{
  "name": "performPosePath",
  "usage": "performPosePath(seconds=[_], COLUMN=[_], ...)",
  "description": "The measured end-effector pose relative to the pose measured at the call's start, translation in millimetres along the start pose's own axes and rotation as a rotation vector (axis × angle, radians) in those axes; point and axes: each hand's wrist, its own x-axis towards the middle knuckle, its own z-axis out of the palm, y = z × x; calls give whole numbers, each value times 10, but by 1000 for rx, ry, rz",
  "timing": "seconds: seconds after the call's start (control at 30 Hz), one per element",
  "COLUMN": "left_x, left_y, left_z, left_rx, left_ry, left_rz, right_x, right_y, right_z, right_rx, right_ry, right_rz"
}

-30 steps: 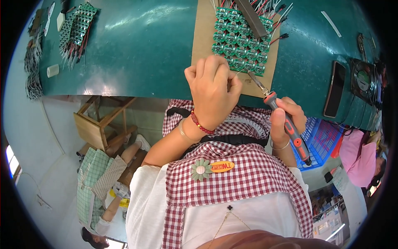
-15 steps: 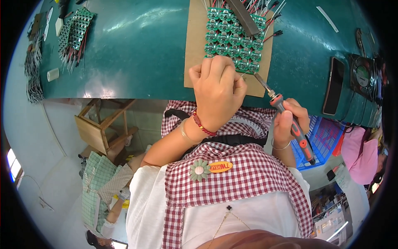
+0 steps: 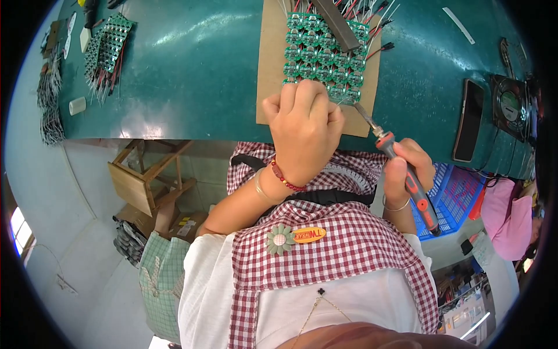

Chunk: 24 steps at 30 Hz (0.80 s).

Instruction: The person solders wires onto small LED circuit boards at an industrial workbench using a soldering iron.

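A panel of small green circuit boards [image 3: 325,55] lies on a brown cardboard sheet [image 3: 270,70]. My left hand [image 3: 305,125] is closed over the panel's near edge and hides part of it. A thin silvery wire [image 3: 342,102] shows beside its thumb; the rest lies behind the fingers. In my right hand [image 3: 410,168] is a red and grey soldering iron [image 3: 414,185], held slantwise. Its tip is at the panel's near right corner, close to the wire; whether it touches cannot be made out. Across the panel's far part rests a dark flat bar [image 3: 337,24], among red, black and white leads.
More boards with leads [image 3: 107,46] lie on the green table [image 3: 192,75] at the left, near a small white cylinder [image 3: 77,105]. On the right are a phone [image 3: 468,119] and a round-fronted black device [image 3: 508,107]. Below stand a blue basket [image 3: 450,198] and a wooden stool [image 3: 136,183].
The panel and cardboard appear slightly further left, and the iron's tip has shifted slightly left with them. Both grips look the same. A person in green check at the lower left has moved.
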Motion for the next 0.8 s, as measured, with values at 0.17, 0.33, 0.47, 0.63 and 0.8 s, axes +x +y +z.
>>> performPosePath(seconds=[0.17,0.33,0.47,0.63,0.8], left_x=[-5,5,-10,-92,15], left_y=[-8,2,114,271,237], left_z=[-1,-17,-288,-427,-475], left_rx=[-14,-36,-371,-864,-920], left_ry=[3,-16,-195,-431,-519], left_rz=[2,6,-193,-325,-354], right_x=[-43,-71,17,248,301], right_y=[5,32,65,-23,-45], right_z=[-57,-61,-51,125,100], right_rx=[24,13,84,244,322], right_ry=[53,22,-6,-192,-192], right_rz=[47,60,-34,5,40])
